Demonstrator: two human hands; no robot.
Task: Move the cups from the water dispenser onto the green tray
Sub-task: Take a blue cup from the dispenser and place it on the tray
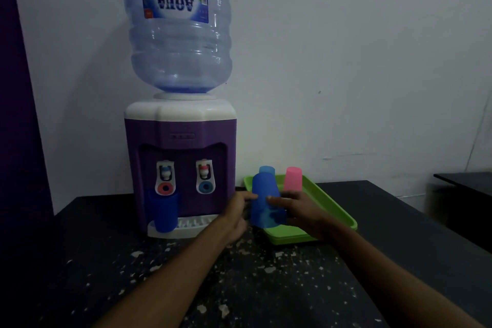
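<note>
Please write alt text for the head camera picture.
Both hands, left hand and right hand, hold a blue cup upside down over a green tray. Another blue cup stands at the purple water dispenser.

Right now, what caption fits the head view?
Both hands carry a blue cup toward the green tray; another cup waits at the dispenser.

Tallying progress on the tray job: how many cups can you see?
4: blue cup on the dispenser, dark blue cup held by both hands, light blue cup and pink cup on the tray.
</note>
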